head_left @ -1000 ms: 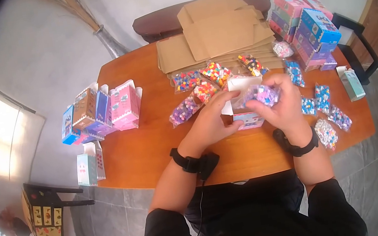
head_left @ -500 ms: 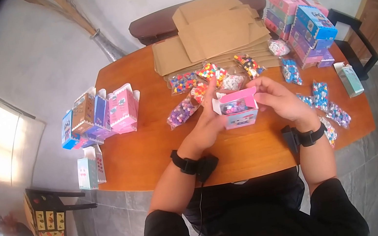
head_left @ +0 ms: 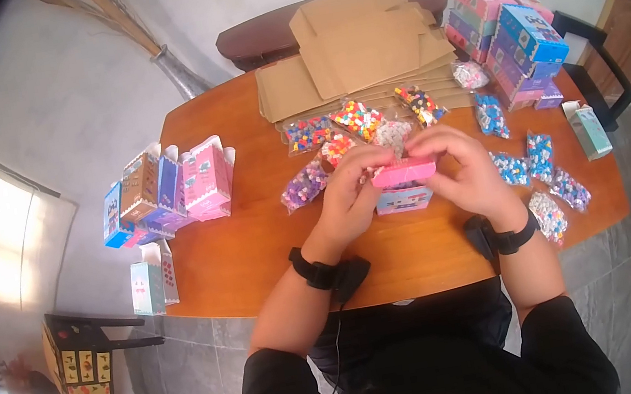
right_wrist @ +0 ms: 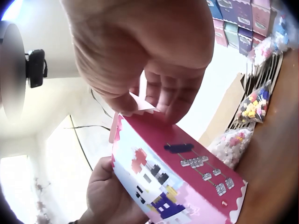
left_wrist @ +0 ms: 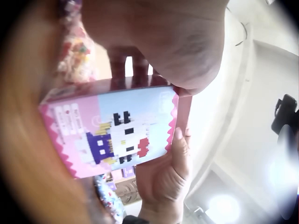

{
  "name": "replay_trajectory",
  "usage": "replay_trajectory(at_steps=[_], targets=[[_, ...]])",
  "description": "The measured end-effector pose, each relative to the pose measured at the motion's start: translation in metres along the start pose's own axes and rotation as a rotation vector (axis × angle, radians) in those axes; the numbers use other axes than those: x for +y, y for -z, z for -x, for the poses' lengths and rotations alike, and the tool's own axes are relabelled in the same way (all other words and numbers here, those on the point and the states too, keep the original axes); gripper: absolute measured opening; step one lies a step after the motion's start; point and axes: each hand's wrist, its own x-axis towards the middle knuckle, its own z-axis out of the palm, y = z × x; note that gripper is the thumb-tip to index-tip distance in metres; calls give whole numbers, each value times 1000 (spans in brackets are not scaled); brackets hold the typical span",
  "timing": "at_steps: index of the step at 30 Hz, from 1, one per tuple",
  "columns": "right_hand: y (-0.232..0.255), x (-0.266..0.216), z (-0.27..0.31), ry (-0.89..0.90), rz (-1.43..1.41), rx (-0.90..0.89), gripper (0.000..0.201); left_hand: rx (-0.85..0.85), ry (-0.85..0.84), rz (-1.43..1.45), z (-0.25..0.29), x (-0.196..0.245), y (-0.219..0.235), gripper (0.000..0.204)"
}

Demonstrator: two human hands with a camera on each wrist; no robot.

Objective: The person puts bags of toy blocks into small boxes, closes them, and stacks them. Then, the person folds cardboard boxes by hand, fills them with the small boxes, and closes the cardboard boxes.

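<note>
While the left hand [head_left: 346, 204] curls partway round the box [head_left: 403, 200] at its side, the right hand [head_left: 478, 173] pinches the box's top edge with bent fingers. The box sits between the 2 hands, its pink flap [head_left: 404, 175] slanting near their fingertips. Closing seems the step: fold any side flaps in before tucking evenly, without squeezing the walls.
</note>
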Motion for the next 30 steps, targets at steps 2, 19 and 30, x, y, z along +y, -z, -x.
replay_trajectory(at_steps=[2,19,30], targets=[[0,-3,-1,200,132,-57,24,-24,-21,-43,0,4,4,34],[-3,3,-1,90,94,-47,7,-12,23,-101,-5,20,3,25],[0,3,-1,108,129,-64,4,-28,-99,-219,-7,16,0,31]])
